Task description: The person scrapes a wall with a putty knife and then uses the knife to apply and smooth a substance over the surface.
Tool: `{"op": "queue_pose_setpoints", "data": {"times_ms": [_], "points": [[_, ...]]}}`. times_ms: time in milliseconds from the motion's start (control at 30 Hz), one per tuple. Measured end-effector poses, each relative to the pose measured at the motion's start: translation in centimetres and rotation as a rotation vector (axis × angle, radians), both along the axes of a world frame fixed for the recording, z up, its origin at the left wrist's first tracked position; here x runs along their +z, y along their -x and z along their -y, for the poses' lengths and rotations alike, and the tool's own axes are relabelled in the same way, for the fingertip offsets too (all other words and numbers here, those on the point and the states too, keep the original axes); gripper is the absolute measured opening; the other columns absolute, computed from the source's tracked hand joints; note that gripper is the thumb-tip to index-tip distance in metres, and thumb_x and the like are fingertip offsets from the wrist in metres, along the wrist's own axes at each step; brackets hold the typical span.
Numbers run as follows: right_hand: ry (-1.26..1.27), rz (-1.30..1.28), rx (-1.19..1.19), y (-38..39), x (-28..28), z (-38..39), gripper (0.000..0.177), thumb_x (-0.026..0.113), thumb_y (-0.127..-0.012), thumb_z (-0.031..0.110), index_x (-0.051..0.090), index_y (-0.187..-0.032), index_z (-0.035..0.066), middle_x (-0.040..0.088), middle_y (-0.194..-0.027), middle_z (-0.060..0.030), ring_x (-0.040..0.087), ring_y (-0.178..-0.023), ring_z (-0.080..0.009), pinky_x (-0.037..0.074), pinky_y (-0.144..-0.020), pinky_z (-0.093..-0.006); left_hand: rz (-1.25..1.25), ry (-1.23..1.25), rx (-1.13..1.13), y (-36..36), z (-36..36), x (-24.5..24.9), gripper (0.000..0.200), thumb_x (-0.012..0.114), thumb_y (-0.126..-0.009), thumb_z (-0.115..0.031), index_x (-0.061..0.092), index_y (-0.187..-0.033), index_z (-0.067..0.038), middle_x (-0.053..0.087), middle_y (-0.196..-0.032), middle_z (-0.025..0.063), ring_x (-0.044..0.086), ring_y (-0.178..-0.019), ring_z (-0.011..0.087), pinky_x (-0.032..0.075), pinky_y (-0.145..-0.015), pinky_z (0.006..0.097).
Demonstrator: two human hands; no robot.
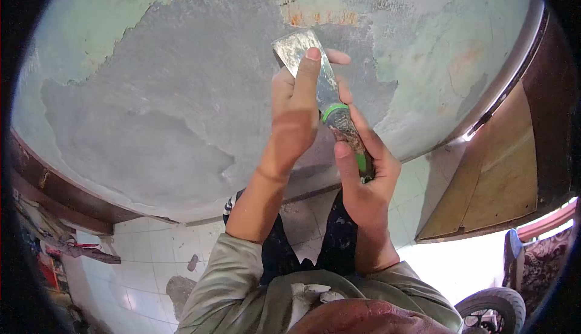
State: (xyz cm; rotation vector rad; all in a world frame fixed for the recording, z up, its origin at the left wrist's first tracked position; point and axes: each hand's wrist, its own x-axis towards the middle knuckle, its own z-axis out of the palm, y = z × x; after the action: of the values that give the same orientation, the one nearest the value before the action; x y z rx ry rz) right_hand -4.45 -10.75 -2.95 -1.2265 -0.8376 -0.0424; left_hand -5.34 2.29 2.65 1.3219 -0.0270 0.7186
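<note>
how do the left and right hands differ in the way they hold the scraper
The left hand is at the blade, its thumb lying along the face; the right hand wraps the handle. The left hand is farther from the person's body, while the right hand is nearer. Both hold the same scraper.

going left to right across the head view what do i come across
dark patch on the floor, left hand, right hand, brown board
</note>
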Motion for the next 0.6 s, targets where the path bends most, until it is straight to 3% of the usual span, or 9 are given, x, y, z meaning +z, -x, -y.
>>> {"op": "queue_pose_setpoints", "data": {"times_ms": [167, 500, 600], "points": [[0.005, 0.023, -0.005, -0.6, -0.2, -0.1, 0.049, 0.064, -0.097, 0.005, 0.052, -0.144, -0.002, 0.068, -0.120, -0.0094, 0.059, -0.107, -0.0105, 0.047, -0.094, -0.0258, 0.089, -0.092, 0.102, -0.9, 0.1, -0.8, 0.047, 0.041, -0.109, -0.038, 0.066, -0.106, 0.002, 0.062, -0.072, 0.0026, 0.058, -0.062, 0.0101, 0.044, -0.057, 0.0248], [0.029, 0.044, -0.026, 0.1, 0.5, -0.4, 0.044, 0.064, -0.097, 0.004, 0.055, -0.140, -0.007, 0.068, -0.124, -0.0121, 0.060, -0.107, -0.0118, 0.048, -0.093, -0.0254, 0.103, -0.019, 0.014, -0.8, -0.2, -0.7, 0.047, 0.039, -0.109, -0.039, 0.067, -0.105, -0.001, 0.060, -0.070, 0.0026, 0.054, -0.061, 0.0089, 0.042, -0.055, 0.0237], [0.046, 0.080, -0.094, 0.3, 0.2, -0.5, 0.045, 0.063, -0.098, 0.003, 0.054, -0.141, -0.007, 0.067, -0.126, -0.0129, 0.059, -0.108, -0.0107, 0.048, -0.093, -0.0251, 0.109, -0.137, 0.108, -1.0, -0.1, -1.8, 0.049, 0.038, -0.109, -0.041, 0.067, -0.102, -0.001, 0.059, -0.070, 0.0023, 0.052, -0.060, 0.0085, 0.041, -0.056, 0.0233]]}}
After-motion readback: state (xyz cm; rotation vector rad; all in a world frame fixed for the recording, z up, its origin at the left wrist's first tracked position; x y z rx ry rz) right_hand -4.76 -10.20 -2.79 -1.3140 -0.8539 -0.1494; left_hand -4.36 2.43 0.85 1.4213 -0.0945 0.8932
